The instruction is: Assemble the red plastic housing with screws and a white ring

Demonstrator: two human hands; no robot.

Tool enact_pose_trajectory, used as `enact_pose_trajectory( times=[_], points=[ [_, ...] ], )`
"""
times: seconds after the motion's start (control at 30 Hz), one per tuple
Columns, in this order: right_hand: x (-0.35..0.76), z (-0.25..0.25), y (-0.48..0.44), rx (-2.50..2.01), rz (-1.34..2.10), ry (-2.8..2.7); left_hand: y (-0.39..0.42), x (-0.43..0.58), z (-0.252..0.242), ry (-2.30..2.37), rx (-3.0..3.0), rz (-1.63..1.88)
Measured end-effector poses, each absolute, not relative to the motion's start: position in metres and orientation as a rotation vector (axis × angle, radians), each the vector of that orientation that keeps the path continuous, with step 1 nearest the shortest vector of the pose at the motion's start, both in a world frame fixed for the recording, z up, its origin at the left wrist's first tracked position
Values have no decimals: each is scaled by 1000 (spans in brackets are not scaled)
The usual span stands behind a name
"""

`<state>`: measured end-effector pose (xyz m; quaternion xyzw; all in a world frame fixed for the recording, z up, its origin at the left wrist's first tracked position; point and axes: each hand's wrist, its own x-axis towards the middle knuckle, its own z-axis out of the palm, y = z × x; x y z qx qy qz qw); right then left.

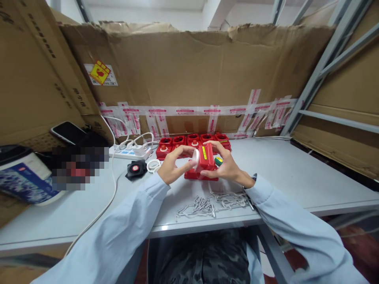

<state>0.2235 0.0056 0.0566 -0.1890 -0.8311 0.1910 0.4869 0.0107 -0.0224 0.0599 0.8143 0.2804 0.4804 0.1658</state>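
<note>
Between my two hands a red housing (206, 156) with a yellow label is held up, tilted on its side. My right hand (223, 161) grips its right part with thumb and fingers. A white ring (196, 157) is at the housing's left end, pinched by my left hand (177, 162). Just below, another red part (194, 174) lies on the table. Behind my hands stand several red housings (194, 140) in a row. Nearer the front edge lie a pile of metal screws (203, 205) and some white cords (231, 199).
White rings (153, 166) and a black part (136, 168) lie left of my hands. A power strip (130, 152) with plugs and cables sits behind them. A white-and-blue bucket (23, 175) and a phone (67, 132) are farther left. Cardboard (189, 71) walls the back.
</note>
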Motion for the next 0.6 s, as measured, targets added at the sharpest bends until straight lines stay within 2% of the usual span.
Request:
enact_pose_trajectory(
  times=[0.17, 0.3, 0.4, 0.6],
  points=[
    [224, 57, 6, -455, 464, -2016, -24, 9, 63, 679, 2543, 1385],
    [223, 58, 4, -447, 489, -1998, -23, 11, 60, 796, 2371, 1390],
    [224, 57, 4, -449, 507, -2012, -22, 10, 59, 807, 2457, 1357],
    [226, 56, 11, -482, 726, -1933, -26, 12, 64, 641, 2700, 1417]
  ],
)
